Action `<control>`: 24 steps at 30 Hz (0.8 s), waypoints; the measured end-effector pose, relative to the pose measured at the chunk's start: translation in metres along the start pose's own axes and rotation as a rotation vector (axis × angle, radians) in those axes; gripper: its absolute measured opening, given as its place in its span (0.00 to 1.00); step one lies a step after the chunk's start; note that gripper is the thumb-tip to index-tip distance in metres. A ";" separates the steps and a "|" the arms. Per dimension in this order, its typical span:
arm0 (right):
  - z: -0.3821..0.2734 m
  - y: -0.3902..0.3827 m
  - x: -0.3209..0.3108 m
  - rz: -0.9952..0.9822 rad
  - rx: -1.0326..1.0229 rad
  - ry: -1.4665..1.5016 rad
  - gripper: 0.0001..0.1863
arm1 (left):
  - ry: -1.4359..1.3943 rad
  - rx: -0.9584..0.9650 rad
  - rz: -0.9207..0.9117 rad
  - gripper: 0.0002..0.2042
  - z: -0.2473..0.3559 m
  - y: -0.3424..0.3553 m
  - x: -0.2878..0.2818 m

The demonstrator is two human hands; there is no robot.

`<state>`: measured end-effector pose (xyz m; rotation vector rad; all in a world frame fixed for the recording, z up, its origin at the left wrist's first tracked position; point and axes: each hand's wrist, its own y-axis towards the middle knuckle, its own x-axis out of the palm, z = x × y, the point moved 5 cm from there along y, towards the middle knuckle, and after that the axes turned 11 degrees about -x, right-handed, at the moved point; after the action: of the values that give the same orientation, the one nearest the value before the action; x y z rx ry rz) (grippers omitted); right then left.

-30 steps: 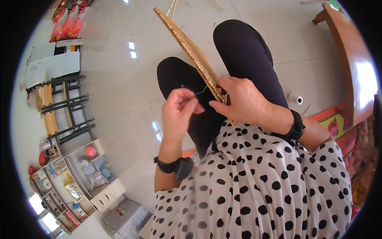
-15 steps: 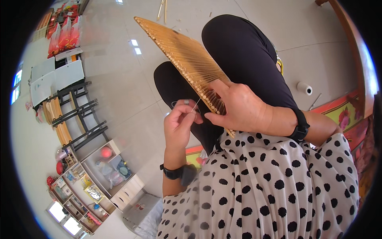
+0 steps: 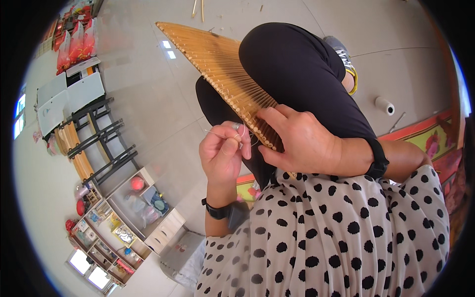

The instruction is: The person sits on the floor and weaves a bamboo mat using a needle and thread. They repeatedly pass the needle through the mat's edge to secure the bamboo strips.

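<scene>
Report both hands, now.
Left hand: closed, fingertips pinching white thread.
Right hand: partly closed, holding the stitched stalk mat by its near end, thumb and fingers apart.

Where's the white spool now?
On the head view's right side, the white spool lies on the floor, between the shoe and the thin grey rod.

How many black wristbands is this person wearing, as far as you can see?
2: a left wristband and a right wristband, one around each wrist.

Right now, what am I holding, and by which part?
Your right hand grips the stick mat near its lower end; your left hand pinches thin thread, exactly where is unclear.
</scene>
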<state>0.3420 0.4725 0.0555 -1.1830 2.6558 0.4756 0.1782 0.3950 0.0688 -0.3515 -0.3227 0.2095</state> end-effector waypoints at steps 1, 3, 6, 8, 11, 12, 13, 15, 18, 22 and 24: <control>-0.001 0.000 -0.001 0.003 0.007 0.007 0.22 | 0.041 0.000 -0.001 0.09 0.002 0.001 0.001; -0.005 0.000 -0.001 -0.001 0.004 0.010 0.21 | 0.093 -0.001 0.009 0.10 0.006 -0.002 0.001; -0.007 0.000 0.000 0.000 -0.002 0.000 0.21 | 0.106 -0.007 0.016 0.10 0.008 -0.003 -0.001; -0.007 0.000 0.002 -0.006 -0.007 -0.006 0.20 | 0.107 -0.005 0.030 0.10 0.007 -0.007 -0.006; -0.008 0.001 0.003 -0.003 -0.006 -0.026 0.22 | 0.006 0.006 -0.028 0.03 0.004 -0.008 -0.013; -0.009 0.003 0.001 -0.002 -0.012 -0.039 0.25 | 0.045 0.019 0.009 0.03 0.006 -0.008 -0.013; -0.009 0.005 -0.001 -0.002 -0.019 -0.054 0.27 | 0.081 0.032 0.047 0.03 0.009 -0.006 -0.013; -0.008 0.007 -0.008 0.021 -0.009 -0.060 0.26 | 0.218 0.079 0.138 0.04 0.019 -0.003 -0.027; -0.015 0.007 -0.021 0.037 0.028 -0.146 0.22 | 0.452 0.129 0.428 0.06 0.037 -0.012 -0.079; -0.025 0.004 -0.033 0.060 0.048 -0.343 0.17 | 0.534 0.183 0.608 0.06 0.056 -0.033 -0.091; -0.028 0.003 -0.040 0.050 0.052 -0.452 0.14 | 0.460 0.237 0.558 0.05 0.064 -0.038 -0.075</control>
<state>0.3651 0.4916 0.0939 -0.8710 2.2958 0.5971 0.0921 0.3602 0.1193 -0.2387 0.2625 0.6953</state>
